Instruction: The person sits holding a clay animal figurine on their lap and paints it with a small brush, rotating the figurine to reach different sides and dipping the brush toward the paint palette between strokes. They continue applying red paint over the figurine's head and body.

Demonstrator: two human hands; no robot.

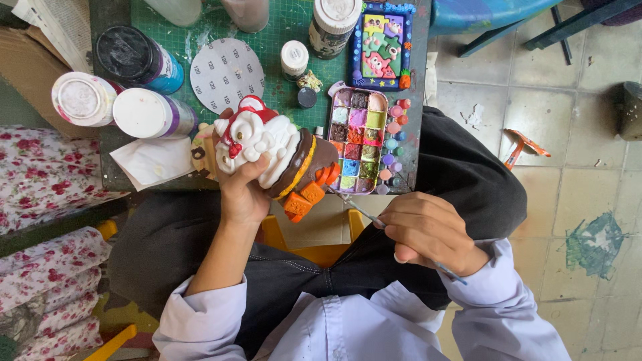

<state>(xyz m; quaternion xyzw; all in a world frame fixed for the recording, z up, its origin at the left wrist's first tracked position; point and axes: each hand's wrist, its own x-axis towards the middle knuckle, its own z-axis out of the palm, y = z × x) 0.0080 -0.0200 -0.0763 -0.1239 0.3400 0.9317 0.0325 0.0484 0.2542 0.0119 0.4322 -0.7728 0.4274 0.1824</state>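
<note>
Figurine (281,157) clasped in left hand (241,194); right hand (428,230) nearby pinches paintbrush (364,214).

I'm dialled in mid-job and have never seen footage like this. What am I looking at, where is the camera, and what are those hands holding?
There is no machine here: a person works with two bare hands, and the single picture comes from a camera on their head, looking down at their lap.

The left hand grips a plaster figurine, white and red with a brown base and orange feet. The right hand holds a thin paintbrush, its tip near the feet.

In front of them, on a green cutting mat, lie a tray of paints, several paint jars, a round sanding disc and a painted relief plaque.
</note>
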